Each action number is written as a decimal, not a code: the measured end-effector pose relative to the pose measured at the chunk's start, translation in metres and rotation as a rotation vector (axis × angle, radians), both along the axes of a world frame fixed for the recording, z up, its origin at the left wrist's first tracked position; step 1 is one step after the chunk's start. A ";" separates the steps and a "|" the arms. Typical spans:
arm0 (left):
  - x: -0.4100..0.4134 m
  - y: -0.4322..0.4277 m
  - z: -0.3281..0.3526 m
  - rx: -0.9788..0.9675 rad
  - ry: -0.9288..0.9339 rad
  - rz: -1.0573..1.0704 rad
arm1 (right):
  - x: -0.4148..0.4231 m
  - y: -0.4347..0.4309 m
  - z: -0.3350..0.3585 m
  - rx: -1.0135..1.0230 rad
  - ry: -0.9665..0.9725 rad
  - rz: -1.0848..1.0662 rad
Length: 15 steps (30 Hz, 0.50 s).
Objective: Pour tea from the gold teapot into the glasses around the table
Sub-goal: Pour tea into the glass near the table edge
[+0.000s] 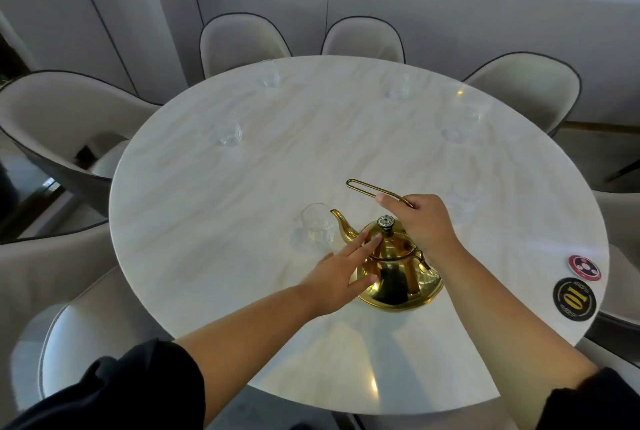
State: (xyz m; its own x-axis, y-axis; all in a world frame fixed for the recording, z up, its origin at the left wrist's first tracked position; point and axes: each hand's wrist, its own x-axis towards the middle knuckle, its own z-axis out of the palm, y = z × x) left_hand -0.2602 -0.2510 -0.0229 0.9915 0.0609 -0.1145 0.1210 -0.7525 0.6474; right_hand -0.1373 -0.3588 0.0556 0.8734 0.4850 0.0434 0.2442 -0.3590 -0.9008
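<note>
**Two hands on the pot, one glass at the spout**

Nearest, the left hand (337,272) lies with straight fingers flat against the shoulder of the gold teapot (398,273), holding nothing. The right hand (420,218) is curled tight round the raised wire handle (362,186). The pot appears to sit on the marble table (207,256), close to the near edge. Its spout (341,223) points at the nearest glass (313,227), which stands just beyond the tip.

To pour well, lift by the handle and move the left fingertips up to the lid knob (386,221) so the lid cannot slide. Then tip slowly once the spout is over the rim. The metal may be hot, so a light touch seems wise.

Farther out, more glasses (228,130) stand well apart round the table. Each will likely need the pot carried to it rather than a long reach.
</note>
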 end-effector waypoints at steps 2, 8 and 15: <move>0.000 0.001 -0.001 -0.007 0.002 -0.006 | 0.000 0.003 0.001 -0.020 -0.003 0.006; -0.001 0.006 0.000 -0.038 0.018 -0.010 | 0.000 0.011 0.006 -0.082 -0.007 0.037; -0.001 0.012 0.000 -0.066 0.030 -0.004 | 0.003 0.020 0.010 -0.151 -0.005 0.059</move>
State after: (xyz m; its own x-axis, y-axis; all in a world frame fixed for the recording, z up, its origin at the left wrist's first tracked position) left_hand -0.2613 -0.2388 -0.0228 0.9878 0.0481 -0.1481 0.1382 -0.7086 0.6920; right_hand -0.1344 -0.3386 0.0654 0.8429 0.5372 -0.0293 0.2738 -0.4752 -0.8362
